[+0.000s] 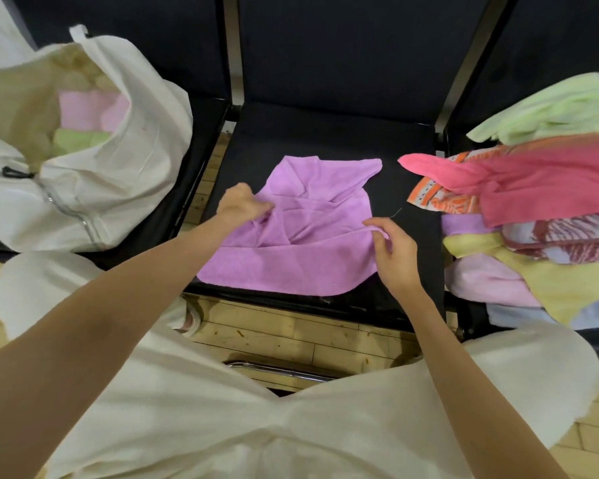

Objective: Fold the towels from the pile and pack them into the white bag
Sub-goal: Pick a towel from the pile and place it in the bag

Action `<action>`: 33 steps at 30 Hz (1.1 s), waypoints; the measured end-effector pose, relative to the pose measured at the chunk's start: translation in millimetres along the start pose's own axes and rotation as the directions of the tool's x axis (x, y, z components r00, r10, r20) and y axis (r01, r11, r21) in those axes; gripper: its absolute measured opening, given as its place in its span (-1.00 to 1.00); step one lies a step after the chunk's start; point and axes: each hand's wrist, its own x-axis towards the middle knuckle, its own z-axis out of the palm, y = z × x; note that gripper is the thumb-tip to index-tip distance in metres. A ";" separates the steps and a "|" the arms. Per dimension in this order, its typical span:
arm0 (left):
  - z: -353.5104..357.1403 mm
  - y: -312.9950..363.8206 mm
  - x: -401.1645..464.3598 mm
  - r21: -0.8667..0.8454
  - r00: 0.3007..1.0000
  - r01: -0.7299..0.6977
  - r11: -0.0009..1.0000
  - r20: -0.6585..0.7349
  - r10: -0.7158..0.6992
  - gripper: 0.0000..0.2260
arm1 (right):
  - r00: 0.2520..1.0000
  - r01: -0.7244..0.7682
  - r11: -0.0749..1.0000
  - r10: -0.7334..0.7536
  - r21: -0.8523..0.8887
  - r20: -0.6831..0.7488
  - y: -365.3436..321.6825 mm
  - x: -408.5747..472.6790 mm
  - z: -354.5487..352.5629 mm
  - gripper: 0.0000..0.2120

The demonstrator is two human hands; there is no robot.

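Middle black seat (325, 140): bare dark surface shows behind the purple towel (291, 236) and in a strip on either side; the towel's near edge runs along the seat's front lip, with its near right corner curling just over it. Purple towel: single piece, rumpled, creased folds gathered at its centre, far right corner lying flat, a fold ridge running across its near half. Left hand (241, 203): fingers curled, pinching a bunch of cloth at the towel's left edge. Right hand (393, 247): thumb and forefinger pinching the fold at the towel's right edge, other fingers loosely bent. White bag (118, 174): on the left seat, well apart from the towel, mouth open, pink and pale green folded towels inside, zip along its front. Towel pile (533, 219): on the right seat, heaped, pink, green, yellow, lilac and patterned pieces; a pink tip overhangs onto the middle seat, near the purple towel but not touching. Wooden floor (291, 337): visible beneath the seat front.
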 end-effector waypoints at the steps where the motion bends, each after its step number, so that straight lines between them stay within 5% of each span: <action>1: 6.6 5.6 -0.1 -0.004 1.000 -0.003 1.000 -0.015 0.003 -0.81 | 1.000 0.010 0.999 -0.010 0.031 -0.015 -0.6 -1.2 -1.8 -0.78; 4: 27.3 14.7 -7.3 -0.041 0.935 -0.300 0.953 -0.210 0.286 -0.85 | 0.997 0.039 0.994 -0.032 0.106 -0.064 2.8 -1.4 -8.3 -0.90; 5: 31.8 18.0 -12.6 -0.090 0.896 -0.430 0.898 -0.163 0.412 -0.85 | 0.997 0.047 0.991 -0.039 0.122 -0.066 3.6 -1.0 -10.7 -0.91; 8: 38.3 26.1 -25.7 -0.355 0.730 -0.487 0.798 0.336 0.595 -0.79 | 0.999 0.040 0.990 -0.038 0.136 -0.019 6.0 -0.3 -13.5 -0.87; 9: 39.3 27.6 -23.3 -0.379 0.706 -0.469 0.798 0.383 0.596 -0.77 | 1.000 0.031 0.991 -0.030 0.127 -0.007 7.2 0.0 -12.7 -0.86; 12: 41.9 31.7 2.4 -0.331 0.870 -0.465 0.821 -0.002 0.492 -0.88 | 0.998 0.060 0.998 -0.060 0.002 -0.007 12.4 0.6 -7.0 -0.86; 14: 38.1 33.4 22.3 -0.194 0.912 -0.399 0.896 -0.190 0.365 -0.87 | 0.995 0.092 0.992 -0.094 -0.083 -0.023 14.8 1.3 -2.8 -0.83; 22: 52.3 35.8 57.2 0.056 0.922 -0.383 0.922 -0.027 0.385 -0.84 | 0.974 0.154 0.983 -0.169 -0.102 -0.152 8.2 3.6 2.7 -0.87; 33: 62.2 46.8 66.2 0.157 0.957 -0.263 0.952 -0.082 0.278 -0.75 | 0.959 0.235 0.969 -0.244 -0.076 -0.141 2.2 -2.3 -0.2 -0.85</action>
